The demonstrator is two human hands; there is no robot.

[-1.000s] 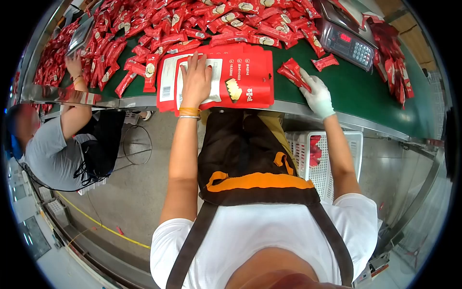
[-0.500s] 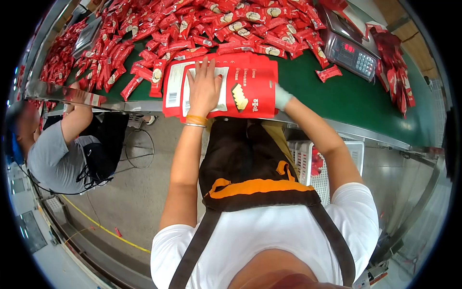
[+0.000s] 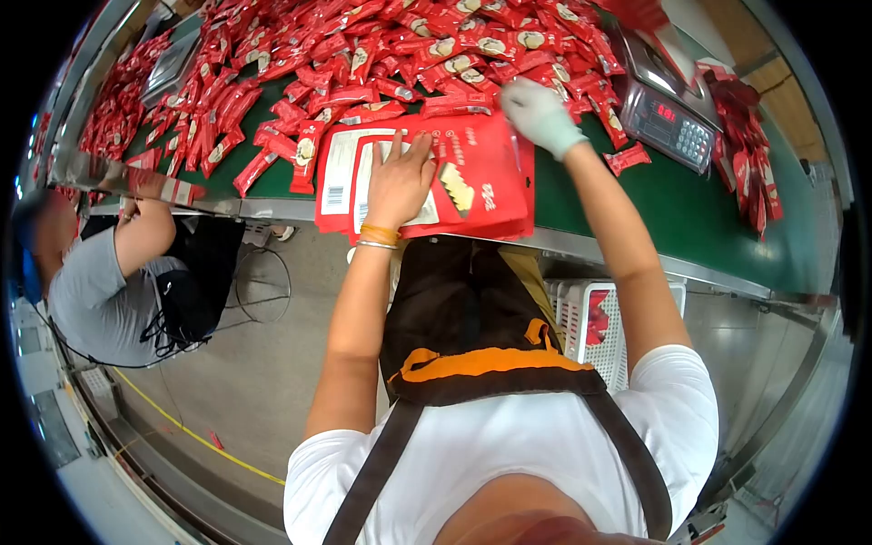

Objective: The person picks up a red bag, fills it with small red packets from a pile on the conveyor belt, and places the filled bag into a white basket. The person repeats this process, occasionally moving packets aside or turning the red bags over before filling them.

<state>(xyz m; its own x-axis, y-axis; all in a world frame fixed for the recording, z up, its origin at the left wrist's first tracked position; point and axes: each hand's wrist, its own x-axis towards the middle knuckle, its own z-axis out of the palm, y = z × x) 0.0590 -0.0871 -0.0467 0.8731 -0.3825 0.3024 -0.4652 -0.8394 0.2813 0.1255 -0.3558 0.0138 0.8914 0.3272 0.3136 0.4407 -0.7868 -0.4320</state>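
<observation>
A stack of flat red printed pouches [image 3: 490,204] lies at the table's front edge, with white label panels and a picture of yellow pieces. My bare left hand [image 3: 400,177] rests on top of it, palm down and fingers stretched out. Over the stack's upper right corner is my right hand [image 3: 543,118] in a whitish glove, slightly blurred. Its fingers are curled in, and what they may hold is hidden. Just beyond them spreads a heap of small red wrapped snack packets [image 3: 445,50].
A digital scale [image 3: 668,123] with lit red digits stands right on the green table [image 3: 618,209]. Beyond it hang red packets [image 3: 749,182]. Below the table is a white plastic basket [image 3: 618,345]. A seated person [image 3: 118,282] in grey is at left.
My right hand has moved up from the stack's right edge to its upper corner, beside the packets. My left hand stays flat on the pouches. The view has shifted slightly.
</observation>
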